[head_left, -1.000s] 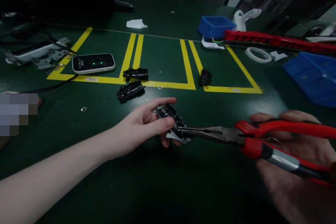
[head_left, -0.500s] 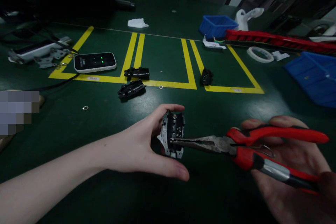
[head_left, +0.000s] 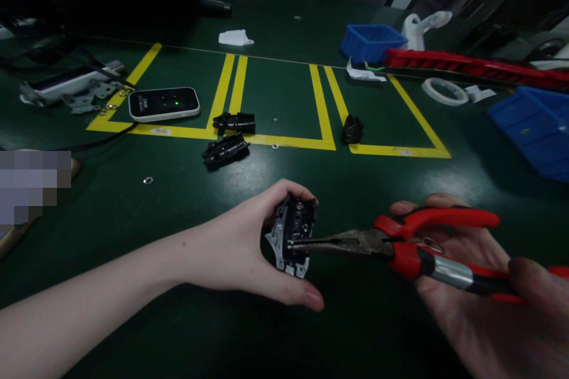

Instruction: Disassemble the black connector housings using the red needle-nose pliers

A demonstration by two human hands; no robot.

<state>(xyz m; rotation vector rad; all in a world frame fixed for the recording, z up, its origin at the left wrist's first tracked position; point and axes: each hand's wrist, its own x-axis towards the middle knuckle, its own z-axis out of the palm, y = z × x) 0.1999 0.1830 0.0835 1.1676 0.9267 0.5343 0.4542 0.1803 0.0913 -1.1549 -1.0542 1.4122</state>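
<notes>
My left hand (head_left: 249, 243) grips a black and grey moulded housing (head_left: 297, 228), its hollow inner side facing right, with small metal bits inside. The thumb lies along its lower side and the fingers curl round the top. My right hand (head_left: 471, 284) holds red-handled needle-nose pliers (head_left: 413, 249) around both handles. The plier tips reach into the housing, near a small pin; whether they pinch it I cannot tell. Two black moulded parts (head_left: 234, 122) lie beyond my left hand, and another black part (head_left: 352, 129) sits farther right.
Yellow tape (head_left: 293, 142) marks boxes on the green table. A white-edged device (head_left: 164, 104) with a green light stands left, near metal brackets (head_left: 86, 98). A loose metal ring (head_left: 148, 180) lies nearer. Blue bins (head_left: 373, 41), a tape roll (head_left: 444, 92) and a red strip (head_left: 471, 67) are at right.
The housing has tilted slightly in my left hand and sits a little lower. The plier handles have drawn closer together and moved left, while the tips stay inside the housing.
</notes>
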